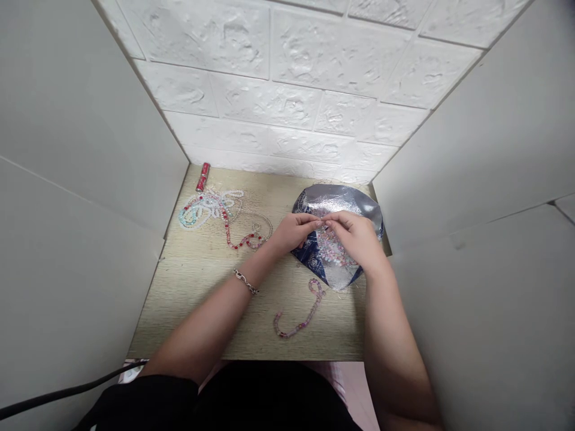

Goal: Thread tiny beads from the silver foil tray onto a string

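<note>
Over a silver-lined, dark blue bag [332,193] my two hands meet, fingertips nearly touching. My left hand [293,232] is pinched closed, and what it holds is too small to make out. My right hand [353,233] is likewise pinched just beside it, its fingertips hiding anything between them. Below them, many loose small beads [330,246] in pink, white and pale tones lie inside the bag. On the wood surface in front of the bag rests a short curved string of pink and purple beads [309,317].
At the left of the wooden table [193,299] lies a tangle of white, turquoise and red bead strings [209,206]. Behind it is a red cylinder [203,178]. A white brick-patterned wall [291,96] closes the back, and grey panels stand on both sides.
</note>
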Tool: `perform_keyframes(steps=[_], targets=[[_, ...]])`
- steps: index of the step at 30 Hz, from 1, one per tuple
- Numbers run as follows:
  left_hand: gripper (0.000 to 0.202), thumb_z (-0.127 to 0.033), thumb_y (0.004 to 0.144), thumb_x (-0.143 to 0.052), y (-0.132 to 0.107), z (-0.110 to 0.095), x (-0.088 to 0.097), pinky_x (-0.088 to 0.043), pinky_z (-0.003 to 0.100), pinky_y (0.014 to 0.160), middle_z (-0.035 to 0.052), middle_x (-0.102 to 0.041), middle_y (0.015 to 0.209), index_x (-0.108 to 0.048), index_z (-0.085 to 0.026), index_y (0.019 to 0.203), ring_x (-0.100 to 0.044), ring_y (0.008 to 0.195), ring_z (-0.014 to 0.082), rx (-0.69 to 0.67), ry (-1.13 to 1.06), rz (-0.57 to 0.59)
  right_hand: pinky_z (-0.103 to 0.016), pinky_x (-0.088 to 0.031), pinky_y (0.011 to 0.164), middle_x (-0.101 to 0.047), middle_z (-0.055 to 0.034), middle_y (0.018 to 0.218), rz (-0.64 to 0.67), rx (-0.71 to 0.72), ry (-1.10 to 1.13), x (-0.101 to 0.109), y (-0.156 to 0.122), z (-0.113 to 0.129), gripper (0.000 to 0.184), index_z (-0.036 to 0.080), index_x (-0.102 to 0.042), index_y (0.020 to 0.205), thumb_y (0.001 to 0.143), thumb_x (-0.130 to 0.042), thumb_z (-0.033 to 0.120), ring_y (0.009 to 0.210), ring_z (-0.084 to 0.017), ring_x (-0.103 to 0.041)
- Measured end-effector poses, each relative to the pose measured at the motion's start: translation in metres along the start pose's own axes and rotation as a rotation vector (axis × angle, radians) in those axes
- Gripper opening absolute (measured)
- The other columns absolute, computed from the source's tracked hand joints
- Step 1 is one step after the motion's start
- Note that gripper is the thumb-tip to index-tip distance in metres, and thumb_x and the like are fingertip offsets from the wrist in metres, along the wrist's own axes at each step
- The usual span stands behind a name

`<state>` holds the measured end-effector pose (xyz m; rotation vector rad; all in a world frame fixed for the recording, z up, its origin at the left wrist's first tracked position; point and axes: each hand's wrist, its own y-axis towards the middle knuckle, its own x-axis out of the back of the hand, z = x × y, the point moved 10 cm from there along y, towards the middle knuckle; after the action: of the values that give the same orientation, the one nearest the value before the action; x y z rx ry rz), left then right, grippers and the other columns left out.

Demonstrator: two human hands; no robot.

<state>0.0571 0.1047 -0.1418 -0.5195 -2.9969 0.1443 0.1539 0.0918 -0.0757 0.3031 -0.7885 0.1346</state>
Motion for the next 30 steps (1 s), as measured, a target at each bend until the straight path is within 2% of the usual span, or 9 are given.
perform_keyframes(steps=[8, 12, 15, 18, 20, 22, 26, 30], targets=[[0.023, -0.033, 0.075, -0.049, 0.0, -0.001, -0.002, -0.024, 0.016, 0.034, -0.0078, -0.037, 0.035, -0.059, -0.011, 0.074, -0.034, 0.03, 0.003, -0.01, 0.012, 0.032, -0.028, -0.043, 0.066, -0.063, -0.0018, 0.076, 0.037, -0.049, 0.09, -0.005, -0.001, -0.004, 0.014, 0.02, -0.062, 0.079, 0.073, -0.053, 0.029, 0.07, -0.014, -0.057], [0.022, -0.033, 0.075, -0.049, 0.0, -0.001, -0.005, -0.024, 0.015, 0.034, -0.0081, -0.036, 0.035, -0.054, -0.013, 0.069, -0.033, 0.03, 0.0031, -0.007, -0.001, 0.06, -0.025, -0.039, 0.058, -0.06, -0.0003, 0.07, -0.01, -0.087, 0.086, 0.001, -0.001, -0.01, 0.014, 0.02, -0.057, 0.081, 0.077, -0.046, 0.029, 0.062, -0.012, -0.052], [0.021, -0.034, 0.075, -0.048, 0.001, 0.0, -0.005, -0.024, 0.015, 0.033, -0.0085, -0.035, 0.036, -0.05, -0.014, 0.07, -0.033, 0.03, 0.0035, -0.004, -0.024, 0.061, -0.026, -0.036, 0.055, -0.057, -0.001, 0.066, -0.09, -0.11, 0.007, 0.012, -0.001, -0.016, 0.022, 0.019, -0.054, 0.078, 0.082, -0.036, 0.032, 0.058, -0.012, -0.048], [0.021, -0.036, 0.076, -0.047, 0.001, 0.0, -0.004, -0.024, 0.016, 0.033, -0.0091, -0.033, 0.038, -0.048, -0.015, 0.074, -0.031, 0.03, 0.0038, -0.022, -0.061, 0.039, -0.027, -0.036, 0.057, -0.053, -0.0014, 0.061, -0.061, -0.123, -0.143, 0.011, 0.0, -0.024, 0.025, 0.019, -0.05, 0.067, 0.082, -0.036, 0.034, 0.058, -0.014, -0.047], [0.021, -0.038, 0.077, -0.044, 0.001, -0.004, 0.001, -0.025, 0.017, 0.035, -0.0089, -0.032, 0.043, -0.046, -0.016, 0.076, -0.03, 0.032, 0.0032, -0.067, -0.087, -0.018, -0.029, -0.037, 0.06, -0.054, -0.0022, 0.065, -0.009, -0.115, -0.217, 0.005, 0.001, -0.03, 0.016, 0.019, -0.049, 0.066, 0.078, -0.043, 0.028, 0.062, -0.015, -0.049], [0.022, -0.038, 0.079, -0.041, -0.002, -0.01, 0.011, -0.027, 0.017, 0.038, -0.0078, -0.034, 0.05, -0.044, -0.017, 0.076, -0.03, 0.036, 0.0026, -0.141, -0.074, -0.125, -0.03, -0.039, 0.067, -0.055, -0.005, 0.075, 0.01, -0.076, -0.275, 0.002, 0.001, -0.033, 0.006, 0.017, -0.051, 0.07, 0.073, -0.046, 0.018, 0.072, -0.017, -0.051], [0.022, -0.037, 0.082, -0.038, -0.014, -0.03, 0.027, -0.03, 0.018, 0.048, -0.0055, -0.035, 0.056, -0.046, -0.017, 0.076, -0.034, 0.048, 0.0041, -0.295, 0.115, -0.343, -0.033, -0.04, 0.076, -0.053, -0.0105, 0.093, -0.039, -0.084, -0.363, 0.005, -0.001, -0.042, 0.021, 0.014, -0.056, 0.075, 0.066, -0.04, 0.004, 0.084, -0.02, -0.052], [0.021, -0.033, 0.083, -0.037, -0.027, -0.047, 0.035, -0.032, 0.019, 0.053, -0.0039, -0.039, 0.057, -0.048, -0.017, 0.074, -0.037, 0.054, 0.006, -0.433, 0.282, -0.478, -0.032, -0.04, 0.077, -0.052, -0.0108, 0.1, 0.001, -0.152, -0.399, 0.002, -0.004, -0.05, 0.027, 0.014, -0.06, 0.079, 0.066, -0.04, 0.003, 0.089, -0.02, -0.052]])
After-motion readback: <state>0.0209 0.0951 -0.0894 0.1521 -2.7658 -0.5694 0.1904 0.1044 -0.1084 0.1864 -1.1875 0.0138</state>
